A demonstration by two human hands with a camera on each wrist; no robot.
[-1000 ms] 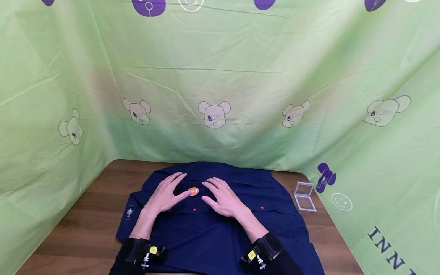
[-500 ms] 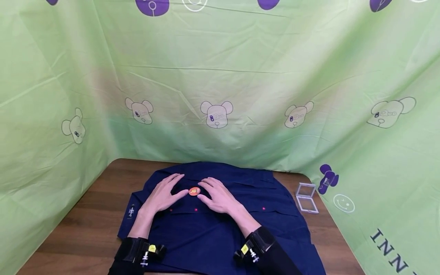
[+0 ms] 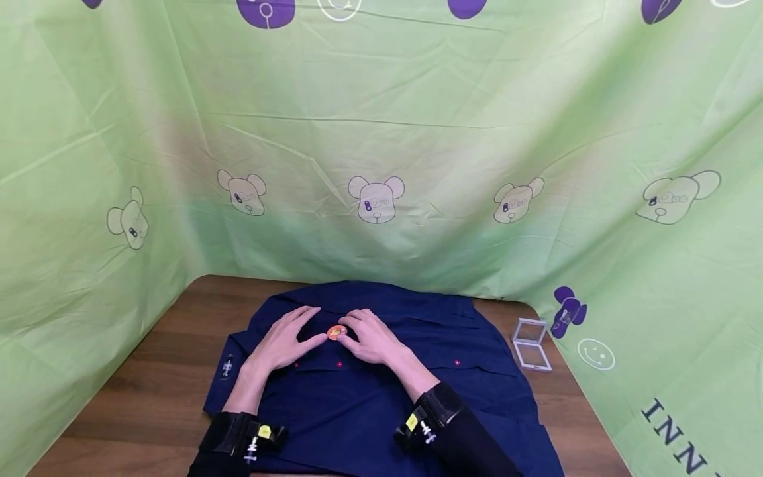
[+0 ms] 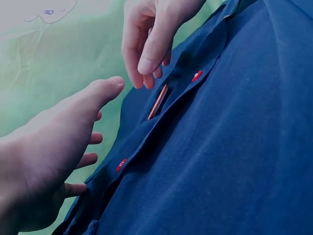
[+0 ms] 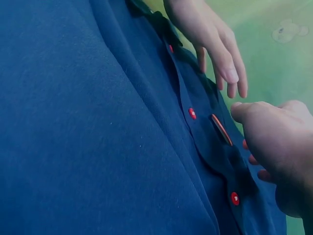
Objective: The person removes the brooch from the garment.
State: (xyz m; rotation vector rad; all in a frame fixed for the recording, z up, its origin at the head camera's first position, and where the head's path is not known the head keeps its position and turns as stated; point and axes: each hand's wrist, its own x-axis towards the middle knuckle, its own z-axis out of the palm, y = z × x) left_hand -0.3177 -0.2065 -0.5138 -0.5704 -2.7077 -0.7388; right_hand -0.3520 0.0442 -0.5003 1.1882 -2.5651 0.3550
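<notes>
A round orange badge (image 3: 336, 332) with a yellow picture lies on a dark blue buttoned garment (image 3: 357, 417) spread over the table. My left hand (image 3: 280, 346) is to its left, fingers spread and thumb pointing at the badge's edge. From the other side comes my right hand (image 3: 372, 339), fingers relaxed, thumb tip overlapping the badge's lower right in the head view. Both wrist views show the badge edge-on as a thin orange disc (image 4: 157, 103) (image 5: 221, 129), below the thumbs and apart from them. Neither hand holds anything.
Red buttons (image 3: 340, 364) run along the garment's placket. At the right of the wooden table (image 3: 137, 377) stands an opened clear square case (image 3: 532, 344). A small silvery fastener-like piece (image 3: 227, 366) lies on the garment's left part. Green printed cloth (image 3: 381, 132) hangs around the table.
My right hand has moved left, towards the badge, and its fingers have drawn closer together. The left thumb has backed slightly off the badge's edge. The badge stays in place on the garment.
</notes>
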